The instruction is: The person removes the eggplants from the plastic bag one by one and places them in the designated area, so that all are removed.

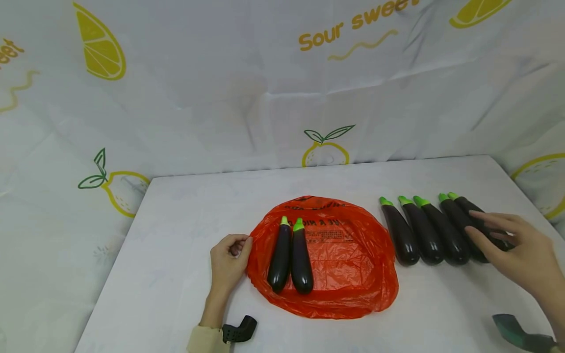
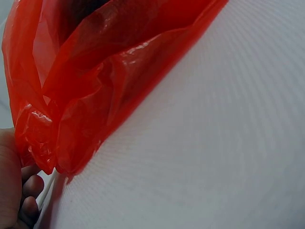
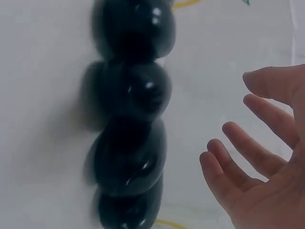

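Head: pinching a red bag (image 1: 344, 269) at its left rim with the left hand (image 1: 229, 257), with 2 eggplants (image 1: 302, 260) inside; poising the right hand (image 1: 521, 250), loosely spread and grasping nothing, at the right end of 5 more eggplants (image 1: 441, 233). Left wrist: gripping crumpled red plastic. Right wrist: spreading fingers beside 4 eggplants.

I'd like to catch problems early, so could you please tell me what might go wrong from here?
The row of eggplants by the right hand is smooth and packed closely, so grasping one could roll a neighbour. The left hand holds just one edge of the thin red bag; a tug might tear it or shift the two eggplants lying in it.
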Demonstrator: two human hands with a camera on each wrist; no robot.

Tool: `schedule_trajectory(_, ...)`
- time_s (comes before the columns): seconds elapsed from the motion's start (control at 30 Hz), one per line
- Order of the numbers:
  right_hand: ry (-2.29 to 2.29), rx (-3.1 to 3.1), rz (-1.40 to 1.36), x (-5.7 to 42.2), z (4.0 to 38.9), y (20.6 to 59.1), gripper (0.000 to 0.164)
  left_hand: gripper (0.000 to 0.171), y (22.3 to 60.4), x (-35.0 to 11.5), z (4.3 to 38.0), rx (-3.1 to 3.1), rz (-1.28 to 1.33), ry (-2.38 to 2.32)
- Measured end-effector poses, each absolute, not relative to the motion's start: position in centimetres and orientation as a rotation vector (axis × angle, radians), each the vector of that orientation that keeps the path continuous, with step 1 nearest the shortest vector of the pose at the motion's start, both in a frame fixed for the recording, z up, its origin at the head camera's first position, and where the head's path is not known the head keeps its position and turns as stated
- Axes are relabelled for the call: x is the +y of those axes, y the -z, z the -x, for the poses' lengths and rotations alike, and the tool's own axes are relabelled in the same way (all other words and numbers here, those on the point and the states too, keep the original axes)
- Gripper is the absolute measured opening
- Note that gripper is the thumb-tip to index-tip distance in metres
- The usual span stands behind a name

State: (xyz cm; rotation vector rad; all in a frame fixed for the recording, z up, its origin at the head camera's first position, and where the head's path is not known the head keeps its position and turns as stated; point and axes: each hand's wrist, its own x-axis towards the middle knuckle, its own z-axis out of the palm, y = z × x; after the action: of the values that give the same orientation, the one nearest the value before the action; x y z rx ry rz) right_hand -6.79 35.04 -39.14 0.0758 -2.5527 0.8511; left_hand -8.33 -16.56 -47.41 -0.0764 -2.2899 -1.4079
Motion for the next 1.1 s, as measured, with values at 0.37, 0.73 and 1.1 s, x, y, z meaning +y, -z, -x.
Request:
schedule_trajectory(0.37, -1.020, -2.529, -0.270, 30.7, 6.8, 37.9, 0.042, 0.005, 47.2, -16.5, 8.3, -2.282, 0.068, 1.423)
schedule_trajectory(0.73, -1.085, -2.524, -0.371, 26.9, 7.1, 37.8, 0.049, 0.007, 47.2, -16.5, 8.4, -2.283, 0.063, 1.406)
schedule_trajectory(1.1, -1.140, -2.542, -0.447, 23.1, 7.2, 37.2, 0.044, 0.006, 47.3, -16.5, 8.4, -2.279, 0.085, 1.400)
